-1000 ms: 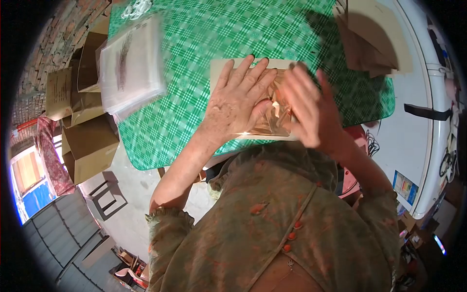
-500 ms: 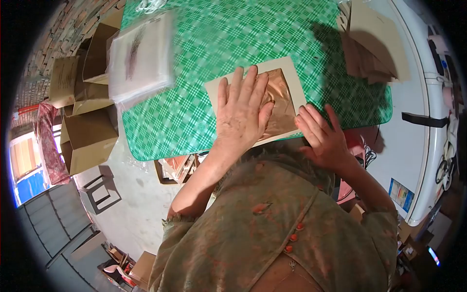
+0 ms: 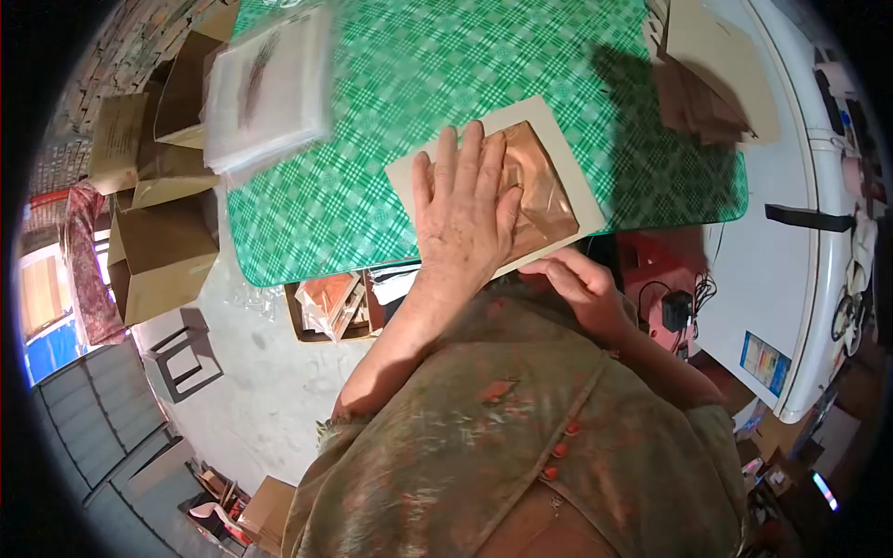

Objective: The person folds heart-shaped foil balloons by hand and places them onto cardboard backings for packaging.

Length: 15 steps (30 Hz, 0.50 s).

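A beige card [image 3: 579, 191] lies at the near edge of the table, with a shiny copper-coloured sheet [image 3: 539, 167] on it. The sheet's surface glints and looks wrinkled, like film. My left hand [image 3: 460, 209] lies flat over the sheet's left side and the card, fingers stretched out, covering much of both. At the card's near edge, my right hand [image 3: 586, 288] has its thumb and fingers pinched together. What sits between those fingertips is too small to make out.
The table has a green checked cover [image 3: 400, 74]. Clear plastic sleeves [image 3: 270, 93] are stacked at left, brown card pieces [image 3: 707, 74] at far right. Open cardboard boxes [image 3: 167, 251] stand left of the table. A box of copper-coloured pieces [image 3: 330, 307] sits below the near edge.
My right hand has moved left and down from the card's right corner to its near edge, its fingers closing into a pinch. The card has turned slightly beneath my left hand, which stays flat.
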Each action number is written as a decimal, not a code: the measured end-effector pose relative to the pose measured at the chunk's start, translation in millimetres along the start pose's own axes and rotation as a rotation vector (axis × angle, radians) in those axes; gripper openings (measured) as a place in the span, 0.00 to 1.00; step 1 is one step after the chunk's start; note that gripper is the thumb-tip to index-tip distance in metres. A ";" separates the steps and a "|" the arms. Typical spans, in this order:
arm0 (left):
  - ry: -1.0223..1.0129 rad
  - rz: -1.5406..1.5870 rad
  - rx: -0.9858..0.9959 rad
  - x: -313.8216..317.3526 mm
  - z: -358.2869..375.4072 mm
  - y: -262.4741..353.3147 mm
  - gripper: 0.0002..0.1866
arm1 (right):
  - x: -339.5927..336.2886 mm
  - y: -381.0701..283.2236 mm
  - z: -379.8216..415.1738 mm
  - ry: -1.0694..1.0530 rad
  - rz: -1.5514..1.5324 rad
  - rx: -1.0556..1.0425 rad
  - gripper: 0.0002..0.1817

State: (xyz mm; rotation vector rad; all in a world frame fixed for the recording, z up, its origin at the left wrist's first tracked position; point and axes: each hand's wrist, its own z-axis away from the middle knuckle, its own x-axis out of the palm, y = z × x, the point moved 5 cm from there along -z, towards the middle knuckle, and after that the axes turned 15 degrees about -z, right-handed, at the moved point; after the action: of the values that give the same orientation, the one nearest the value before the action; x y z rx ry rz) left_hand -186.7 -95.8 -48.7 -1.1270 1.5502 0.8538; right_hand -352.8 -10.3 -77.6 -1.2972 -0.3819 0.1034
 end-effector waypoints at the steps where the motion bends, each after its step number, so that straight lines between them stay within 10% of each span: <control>1: 0.002 0.005 -0.001 -0.5 1.0 -0.9 0.33 | 5.4 1.6 -2.1 0.001 -0.079 -0.021 0.14; 6: 0.004 0.006 0.007 -1.7 0.5 -1.8 0.33 | 17.0 11.0 -16.1 0.012 -0.497 0.098 0.23; 15: -0.019 -0.004 -0.012 0.2 1.2 -0.2 0.34 | 3.2 2.9 -16.1 0.106 -0.304 0.230 0.29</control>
State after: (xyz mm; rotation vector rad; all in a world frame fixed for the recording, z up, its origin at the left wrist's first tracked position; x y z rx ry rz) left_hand -186.2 -94.9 -49.2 -1.1276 1.5286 0.8695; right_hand -344.0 -23.4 -83.1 -1.0015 -0.4581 -0.1730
